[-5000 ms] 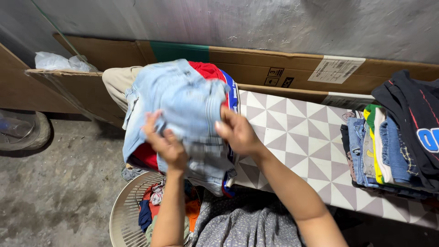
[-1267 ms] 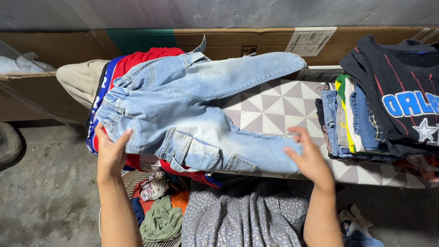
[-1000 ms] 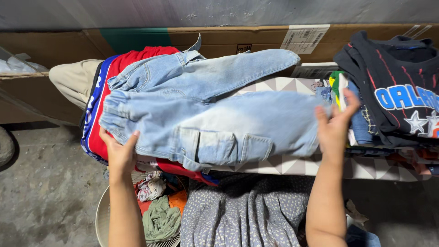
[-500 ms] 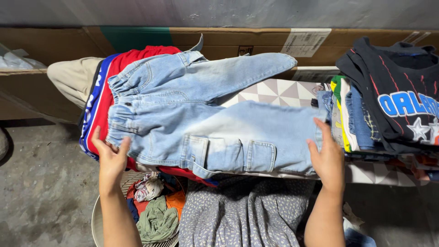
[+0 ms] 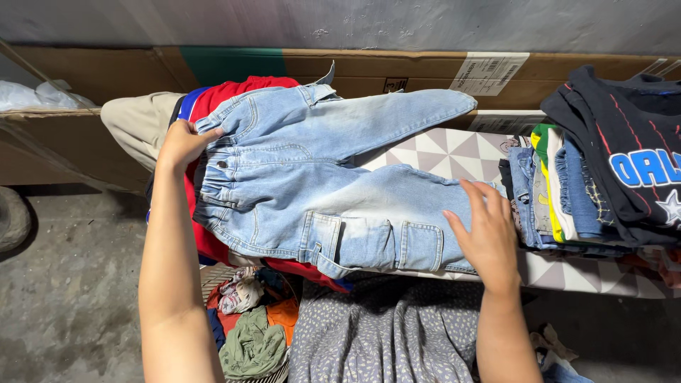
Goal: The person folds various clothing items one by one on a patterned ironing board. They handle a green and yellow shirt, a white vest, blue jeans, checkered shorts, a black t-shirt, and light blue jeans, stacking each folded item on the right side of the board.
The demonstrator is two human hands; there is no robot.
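A pair of light blue jeans [image 5: 319, 191] lies spread flat, waistband to the left, legs pointing right, on top of a pile of red, blue and beige clothes [image 5: 206, 106]. My left hand [image 5: 183, 140] grips the far corner of the waistband. My right hand [image 5: 486, 230] rests flat with fingers spread on the end of the near leg, close to a stack of folded clothes [image 5: 567, 191].
The patterned table top [image 5: 447, 149] carries the folded stack, topped by a dark printed shirt [image 5: 624, 156]. Cardboard boxes [image 5: 397, 67] line the wall behind. A basket of mixed clothes [image 5: 248, 319] stands on the concrete floor below, next to my patterned skirt [image 5: 383, 333].
My left hand has moved from the near edge of the waistband up to its far corner. My right hand has slid back left along the near leg. The jeans lie flatter.
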